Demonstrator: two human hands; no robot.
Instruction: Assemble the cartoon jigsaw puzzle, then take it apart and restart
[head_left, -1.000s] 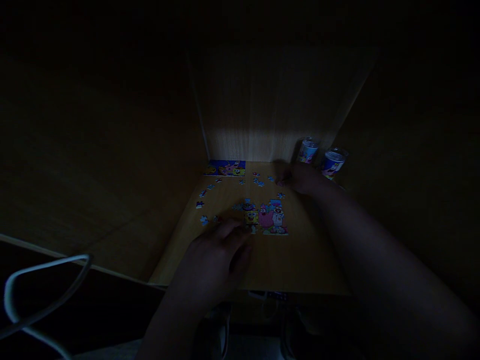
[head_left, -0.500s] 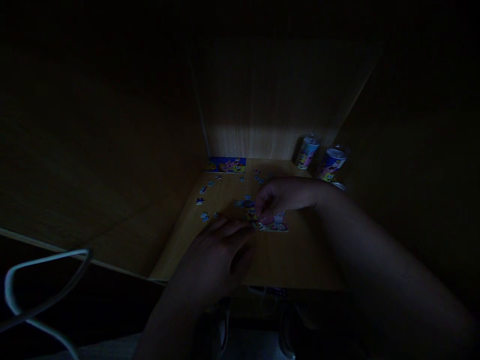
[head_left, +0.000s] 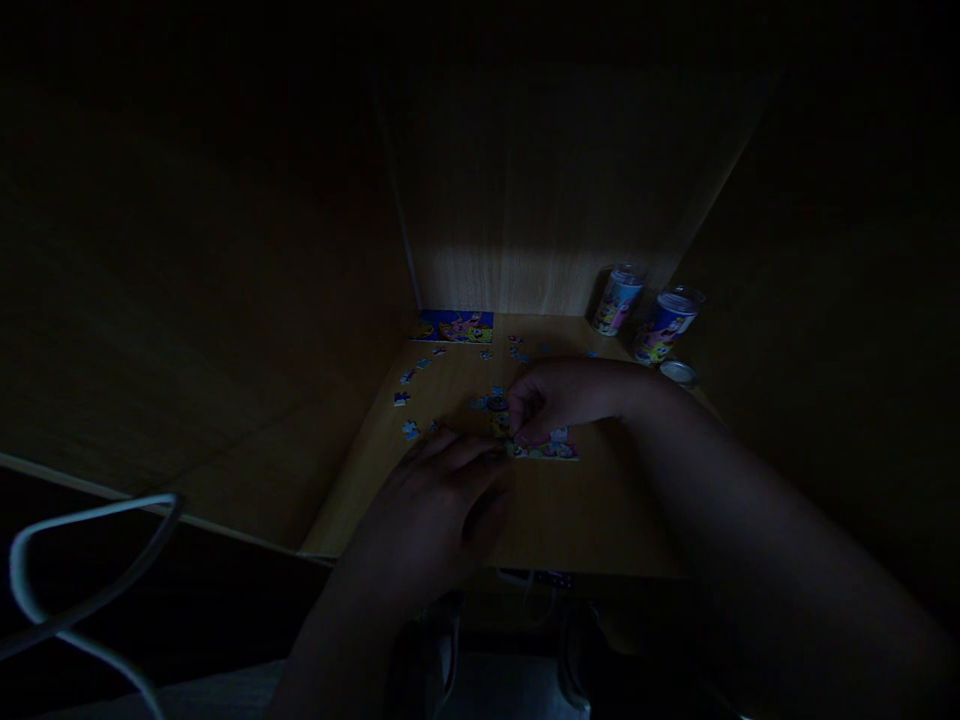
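- Head view: the part-built SpongeBob jigsaw puzzle (head_left: pixel 551 452) is lying on the wooden tabletop (head_left: pixel 592 520), partly hidden by the hands.
- The left hand (head_left: pixel 441 495) is resting at the puzzle's near left edge; whether it is gripping a piece, I cannot tell.
- The right hand (head_left: pixel 553 395) is arching over the puzzle, thumb and fingertips bunching close to the left hand's fingertips; the gloom is hiding whether they are holding a piece.
- Loose jigsaw pieces (head_left: pixel 410 429) are lying in an arc left of and behind the puzzle.
- A blue cartoon panel (head_left: pixel 465 327) is lying at the back left; a light-blue canister (head_left: pixel 616 302) and a dark-blue canister (head_left: pixel 663 328) are standing at the back right.
- The step in hand seems to be fitting a piece into the left part; the next move is calling for steadying the joined section, aligning tab with socket, then pressing flat.
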